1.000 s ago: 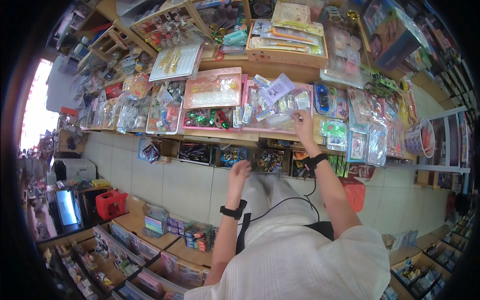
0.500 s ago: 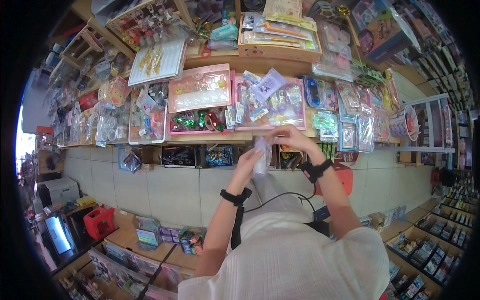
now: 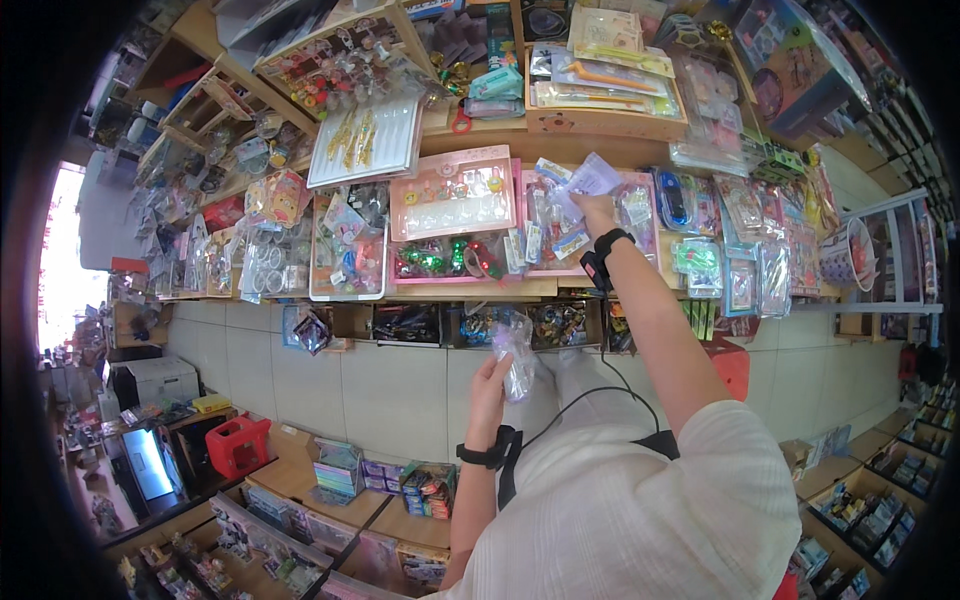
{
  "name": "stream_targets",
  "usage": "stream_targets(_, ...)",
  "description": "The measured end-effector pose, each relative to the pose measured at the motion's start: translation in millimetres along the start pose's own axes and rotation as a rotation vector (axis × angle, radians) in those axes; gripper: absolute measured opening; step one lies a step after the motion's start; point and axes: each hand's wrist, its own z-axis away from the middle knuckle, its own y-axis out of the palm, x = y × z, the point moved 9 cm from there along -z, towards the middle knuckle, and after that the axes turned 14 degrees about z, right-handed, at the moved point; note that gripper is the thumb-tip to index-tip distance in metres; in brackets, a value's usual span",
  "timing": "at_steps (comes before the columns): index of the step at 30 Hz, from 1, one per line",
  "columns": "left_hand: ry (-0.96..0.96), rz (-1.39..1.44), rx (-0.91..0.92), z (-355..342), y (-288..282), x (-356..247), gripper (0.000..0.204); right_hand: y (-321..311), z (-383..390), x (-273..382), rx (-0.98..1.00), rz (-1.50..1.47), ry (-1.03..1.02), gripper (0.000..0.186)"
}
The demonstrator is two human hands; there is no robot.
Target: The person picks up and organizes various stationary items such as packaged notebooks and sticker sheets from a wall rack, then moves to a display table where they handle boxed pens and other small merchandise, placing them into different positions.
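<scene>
My left hand (image 3: 488, 390) grips a clear plastic bag (image 3: 518, 362) with something pale purple inside, held low in front of the table edge. On the table, my right hand (image 3: 598, 210) reaches into a pink tray (image 3: 655, 228) of small bagged items. Its fingers close at the lower edge of a flat pale purple packet (image 3: 594, 178) lying on top of the pile; the fingertips are partly hidden. Small blue-and-white labelled packets (image 3: 570, 245) lie beside that hand. Both wrists wear black bands.
Left of the pink tray stand a pink box with a clear lid (image 3: 450, 195) and a white tray of trinkets (image 3: 330, 250). A cardboard box of packets (image 3: 605, 122) sits behind. Open boxes of goods (image 3: 405, 325) line the space below the table edge. A red stool (image 3: 730, 368) stands at right.
My right hand has left the clear bag and moved forward to the purple packet in the tray. My left hand keeps the bag, now lower. The view has shifted slightly left.
</scene>
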Motion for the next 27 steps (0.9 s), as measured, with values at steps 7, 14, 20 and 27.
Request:
stream_targets(7, -0.103, -0.164, 0.046, -45.1, 46.3, 19.3, 0.016, -97.6, -4.4, 8.3, -0.198, -0.060, -0.527, 0.024)
stream_targets(14, 0.014, -0.383, 0.359, -153.7, 160.0, 51.4, 0.019, -210.8, 74.5, -79.9, -0.237, -0.340, -0.359, 0.025)
stream_targets(20, 0.420, -0.835, 0.315, -233.8, 231.6, 90.9, 0.059, -248.9, 122.8, -173.9, -0.367, -0.449, -0.143, 0.025)
stream_targets(27, 0.442, -1.174, 0.332, -226.1, 294.6, 98.6, 0.044, -262.4, 144.9, -202.4, -0.429, -0.567, -0.056, 0.023)
